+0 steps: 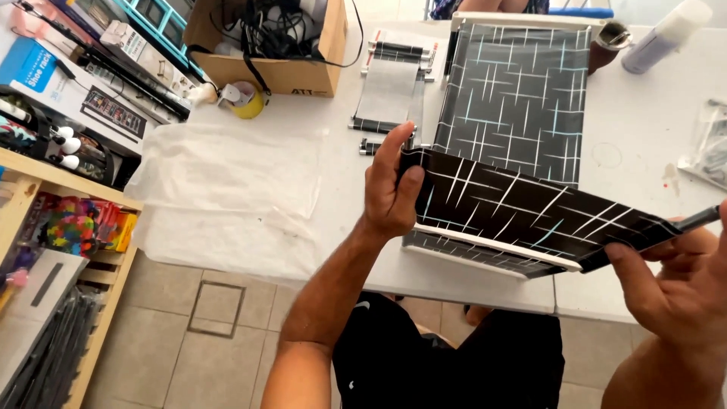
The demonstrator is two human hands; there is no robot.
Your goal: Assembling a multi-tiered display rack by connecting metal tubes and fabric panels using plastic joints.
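My left hand (390, 193) grips the left end of a flat black panel (522, 201) with a pattern of thin white and pale blue lines. My right hand (678, 276) holds the panel's right end, thumb on top, and a thin dark rod (697, 220) sticks out past its fingers. The panel is held level above the table's near edge. Under it lies a bigger piece of the same patterned fabric on a white frame (515, 98), stretching toward the far side of the white table (644, 136).
A sheet of clear plastic (235, 189) covers the table's left part. Behind it stand a cardboard box of black cables (273, 45), a yellow tape roll (246, 98) and a grey panel with black tubes (390, 91). Wooden shelves with coloured items (60, 227) stand at left.
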